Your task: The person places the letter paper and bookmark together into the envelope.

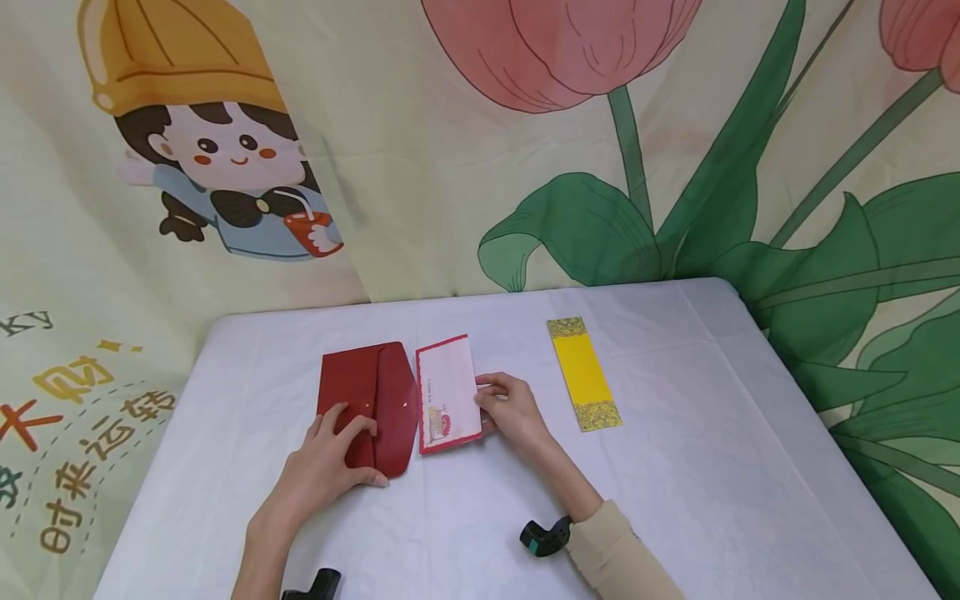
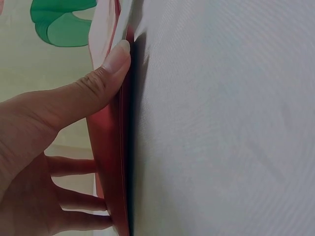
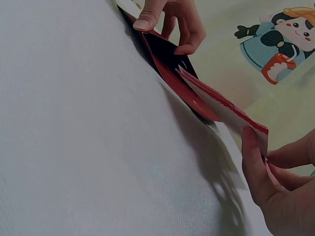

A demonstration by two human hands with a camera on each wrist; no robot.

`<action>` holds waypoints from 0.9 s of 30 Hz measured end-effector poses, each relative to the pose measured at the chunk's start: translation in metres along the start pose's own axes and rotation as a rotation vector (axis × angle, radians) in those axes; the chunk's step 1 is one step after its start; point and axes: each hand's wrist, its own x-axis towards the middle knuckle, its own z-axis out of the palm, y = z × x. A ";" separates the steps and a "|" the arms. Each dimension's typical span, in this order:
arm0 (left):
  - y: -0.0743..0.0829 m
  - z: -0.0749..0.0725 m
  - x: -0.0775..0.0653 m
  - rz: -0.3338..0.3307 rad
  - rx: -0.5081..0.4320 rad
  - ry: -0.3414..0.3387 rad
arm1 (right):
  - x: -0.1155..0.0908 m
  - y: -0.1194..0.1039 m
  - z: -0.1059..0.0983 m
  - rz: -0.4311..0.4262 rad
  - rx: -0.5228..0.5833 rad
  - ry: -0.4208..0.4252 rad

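Note:
A dark red envelope [image 1: 351,379] lies on the white table with its flap [image 1: 397,408] folded out to the right. My left hand [image 1: 330,458] grips its near part, thumb along the near edge and fingers spread over the top. In the right wrist view the envelope's mouth [image 3: 165,51] gapes dark beside that hand. My right hand [image 1: 513,408] pinches the right edge of a pale pink folded card [image 1: 450,387] with a red border and a small printed picture. Tilted up, the card has its left edge close to the flap; in the right wrist view it overlaps the envelope.
A yellow strip [image 1: 585,371] with patterned gold ends lies right of the card on the white tablecloth [image 1: 712,417]. Behind the table hangs a printed curtain [image 1: 412,167] with tulips and a cartoon figure. Black wrist devices [image 1: 545,537] show near the forearms.

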 end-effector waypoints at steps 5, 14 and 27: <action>0.000 0.000 0.001 0.011 0.001 0.007 | -0.001 -0.002 0.008 -0.009 0.012 -0.016; -0.001 0.001 0.002 -0.006 0.006 -0.002 | 0.004 0.000 0.025 -0.021 0.060 -0.041; 0.000 0.000 0.002 -0.023 0.016 -0.011 | 0.010 0.004 0.039 -0.034 0.118 -0.069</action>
